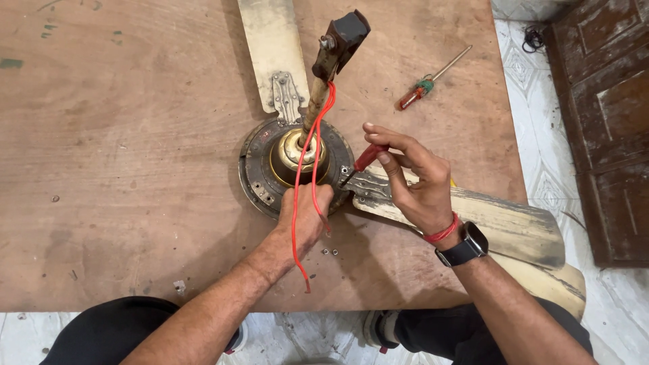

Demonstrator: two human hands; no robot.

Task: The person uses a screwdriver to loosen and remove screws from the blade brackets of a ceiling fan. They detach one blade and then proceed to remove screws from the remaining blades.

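Note:
An old ceiling fan motor (260, 177) lies on a brown wooden board (122, 135), its rod (324, 67) pointing up with red wires (314, 145) hanging from it. My left hand (304, 220) presses on the motor's near rim, with the red wires draped over it. My right hand (416, 179) holds a red-handled screwdriver (367, 159), its tip at the bracket of the right blade (507, 223). A second cream blade (274, 47) points away from me.
Another screwdriver (422, 86) with a red and green handle lies on the board, far right. Small nuts (330, 252) sit near my left wrist. A dark wooden door panel (605, 122) lies on the tiled floor to the right.

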